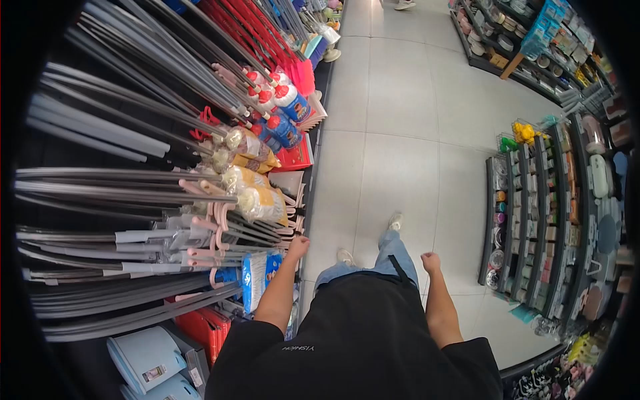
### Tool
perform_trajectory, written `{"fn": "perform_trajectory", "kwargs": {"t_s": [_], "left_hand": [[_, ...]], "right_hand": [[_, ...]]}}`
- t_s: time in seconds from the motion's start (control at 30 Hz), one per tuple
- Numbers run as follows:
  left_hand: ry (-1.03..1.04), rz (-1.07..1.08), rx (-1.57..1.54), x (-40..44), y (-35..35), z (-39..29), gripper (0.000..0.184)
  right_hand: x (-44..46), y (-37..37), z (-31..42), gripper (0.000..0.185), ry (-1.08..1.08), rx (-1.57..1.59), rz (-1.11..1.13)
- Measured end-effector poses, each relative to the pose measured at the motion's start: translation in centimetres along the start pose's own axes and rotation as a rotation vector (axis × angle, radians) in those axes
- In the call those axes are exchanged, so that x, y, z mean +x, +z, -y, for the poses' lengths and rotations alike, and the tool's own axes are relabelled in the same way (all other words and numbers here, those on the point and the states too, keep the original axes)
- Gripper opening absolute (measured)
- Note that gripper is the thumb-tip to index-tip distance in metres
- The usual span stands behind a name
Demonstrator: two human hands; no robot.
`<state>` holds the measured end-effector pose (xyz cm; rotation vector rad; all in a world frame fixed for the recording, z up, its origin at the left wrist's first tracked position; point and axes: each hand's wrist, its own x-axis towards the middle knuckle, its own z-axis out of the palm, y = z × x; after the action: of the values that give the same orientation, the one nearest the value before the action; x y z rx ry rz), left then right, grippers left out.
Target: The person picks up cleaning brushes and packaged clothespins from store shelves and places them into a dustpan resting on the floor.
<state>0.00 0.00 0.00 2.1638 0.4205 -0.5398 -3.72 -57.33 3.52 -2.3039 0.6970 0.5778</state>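
My left hand [298,247] hangs at the end of my bent arm, beside the shelf edge, with its fingers curled. Pink-ended mop handles and a blue-and-white package [254,281] are the things nearest to it. My right hand [431,262] is held out over the floor on my right, its fingers curled too. Whether either hand holds something small cannot be made out. Below me show my black shirt [373,337], blue jeans and two light shoes [396,221], one ahead of the other.
Long poles [113,127] and bagged mop heads [261,203] fill the left side, with blue bins [147,357] behind. Grey tiled floor [400,160] runs forward. Stocked shelves [527,227] line the right. Another person's shoe [405,5] is far ahead.
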Motion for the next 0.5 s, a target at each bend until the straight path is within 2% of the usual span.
{"fn": "perform_trajectory", "kwargs": {"t_s": [0.07,0.1,0.17,0.23,0.3,0.4,0.47,0.5], "left_hand": [[-0.025,-0.016,-0.06,-1.2,1.0,-0.9,0.028],[-0.145,0.0,-0.01,-0.4,-0.4,-4.5,0.027],[-0.283,0.05,-0.001,-0.9,1.2,-10.4,0.025],[-0.324,0.096,0.058,0.6,3.7,-9.7,0.023],[-0.185,0.174,0.306,-0.5,4.8,-13.0,0.022],[-0.377,0.075,0.152,-0.1,8.1,-14.8,0.027],[-0.373,0.051,0.012,1.7,10.8,-12.0,0.029],[-0.362,0.036,-0.062,3.4,11.7,-12.1,0.03]], "right_hand": [[0.2,0.4,-3.0,0.027,0.049,-0.073,0.005],[3.5,1.1,-2.9,0.027,0.086,-0.083,0.077],[8.2,-0.8,-4.1,0.027,0.13,-0.087,0.116],[13.0,-2.7,-4.3,0.026,0.164,-0.023,0.174],[17.9,-4.8,-4.4,0.024,0.096,-0.003,0.125],[23.9,-9.7,-0.2,0.025,0.003,0.037,0.05],[26.1,-14.2,4.7,0.029,0.011,0.073,0.054],[27.8,-15.1,5.8,0.025,-0.008,0.119,0.057]]}}
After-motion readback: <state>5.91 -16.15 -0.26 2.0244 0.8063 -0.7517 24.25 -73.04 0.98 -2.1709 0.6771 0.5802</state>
